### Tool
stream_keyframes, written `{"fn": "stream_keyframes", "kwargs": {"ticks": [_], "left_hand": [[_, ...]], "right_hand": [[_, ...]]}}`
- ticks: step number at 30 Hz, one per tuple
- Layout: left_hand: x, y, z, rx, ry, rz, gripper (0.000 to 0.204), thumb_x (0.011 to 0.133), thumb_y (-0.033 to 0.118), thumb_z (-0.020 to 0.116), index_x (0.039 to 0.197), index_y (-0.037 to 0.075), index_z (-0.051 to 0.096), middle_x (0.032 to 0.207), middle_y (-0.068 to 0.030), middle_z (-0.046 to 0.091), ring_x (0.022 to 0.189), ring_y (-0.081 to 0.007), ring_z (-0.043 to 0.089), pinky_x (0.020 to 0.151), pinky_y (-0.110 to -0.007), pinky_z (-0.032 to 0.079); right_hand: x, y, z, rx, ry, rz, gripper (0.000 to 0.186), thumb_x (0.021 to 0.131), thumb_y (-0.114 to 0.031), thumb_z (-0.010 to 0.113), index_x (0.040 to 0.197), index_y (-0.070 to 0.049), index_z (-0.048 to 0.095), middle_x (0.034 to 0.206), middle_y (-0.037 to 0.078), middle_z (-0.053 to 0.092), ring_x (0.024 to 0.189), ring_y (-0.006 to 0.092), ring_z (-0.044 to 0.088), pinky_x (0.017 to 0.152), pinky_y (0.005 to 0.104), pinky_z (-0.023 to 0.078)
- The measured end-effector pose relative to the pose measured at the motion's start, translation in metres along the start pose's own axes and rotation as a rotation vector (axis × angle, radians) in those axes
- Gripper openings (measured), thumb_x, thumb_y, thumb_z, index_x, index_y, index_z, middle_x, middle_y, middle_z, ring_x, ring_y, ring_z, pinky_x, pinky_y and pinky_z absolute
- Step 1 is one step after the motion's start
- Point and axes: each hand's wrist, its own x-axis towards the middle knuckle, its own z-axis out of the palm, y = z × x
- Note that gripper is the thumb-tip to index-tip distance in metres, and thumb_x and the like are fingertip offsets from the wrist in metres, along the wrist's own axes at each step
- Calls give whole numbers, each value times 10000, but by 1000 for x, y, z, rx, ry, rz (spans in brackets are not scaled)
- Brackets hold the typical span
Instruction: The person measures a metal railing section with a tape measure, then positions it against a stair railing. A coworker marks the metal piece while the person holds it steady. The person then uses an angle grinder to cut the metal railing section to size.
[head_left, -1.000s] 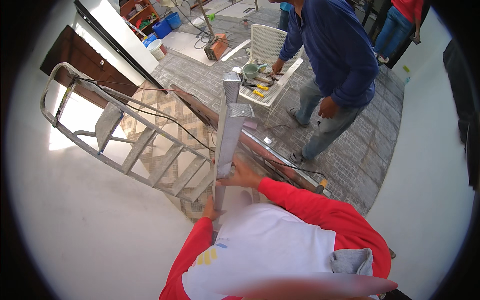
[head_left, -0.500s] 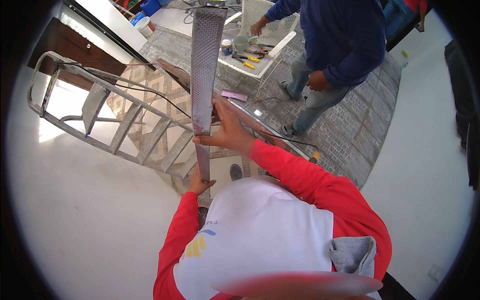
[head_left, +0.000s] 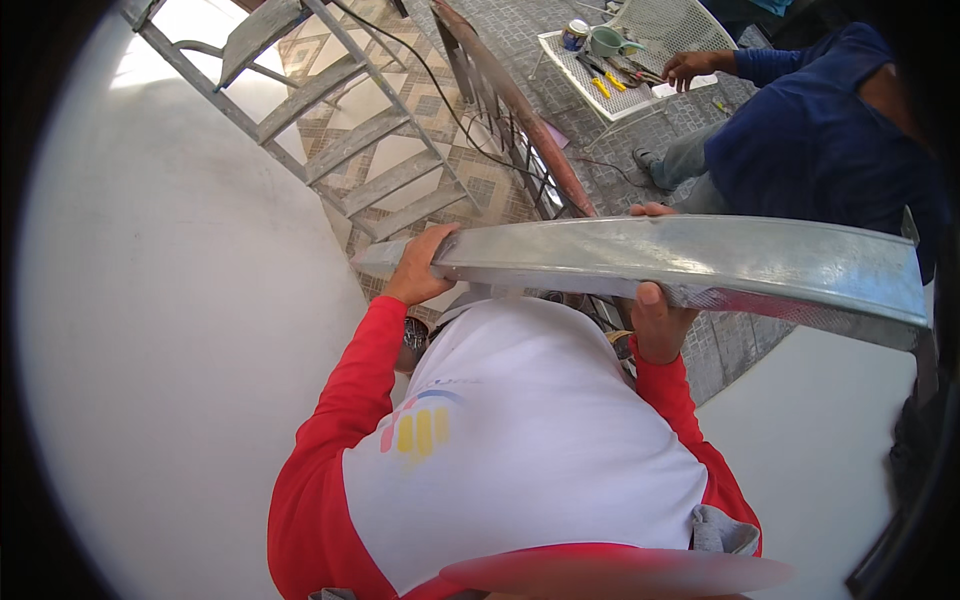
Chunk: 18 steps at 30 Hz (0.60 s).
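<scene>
A long galvanized metal channel lies crosswise in front of my chest, its wider-looking end at the right. My left hand is closed round it near its left end. Farther right, my right hand grips it from the near edge, thumb on the near side and fingertips showing over the far edge. The near side face has a dimpled surface, and a thin flange sticks out at the right end.
A paint-stained ladder leans at the upper left, beside the white wall. Beyond the channel runs a railing with a reddish top. A white mesh chair holds pliers, a green pot and a can. A co-worker in blue reaches toward it.
The channel has swung from pointing away from me to lying across my body. My right hand has moved right and nearer along with it. The co-worker now bends toward the chair.
</scene>
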Motion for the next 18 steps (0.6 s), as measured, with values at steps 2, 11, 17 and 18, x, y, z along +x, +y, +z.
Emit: {"fn": "stream_keyframes", "kwargs": {"ticks": [2,11,17,18], "left_hand": [[-21,13,5,99,323,-168,893,681,86,832,1473,64,421,1499,-184,467,1353,-380,493,1118,-434,426],[-53,16,60,-2009,455,-621,369,976,83,532,1336,6,520,1378,-169,559,1292,-273,546,1120,-460,451],[-75,79,25,-2165,158,-514,398,1016,144,555,1384,2,501,1431,-161,528,1357,-307,499,1181,-475,405],[-76,92,14,-2158,88,-473,427,1018,167,572,1406,8,491,1453,-159,511,1379,-313,481,1185,-476,399]], "right_hand": [[-4,-16,3,10,49,-52,1089,742,-576,881,1522,-93,296,1422,240,475,1338,397,513,1046,525,550],[-23,-84,-10,34,-43,-255,1106,768,-568,850,1535,-31,262,1475,309,399,1401,466,437,1010,594,577],[-52,-145,-66,-204,404,-221,1016,857,-705,637,1553,-61,271,1452,330,439,1357,492,490,1030,652,525],[-58,-155,-78,-206,482,-228,966,876,-689,616,1543,-62,308,1449,332,454,1354,485,499,1026,675,514]]}}
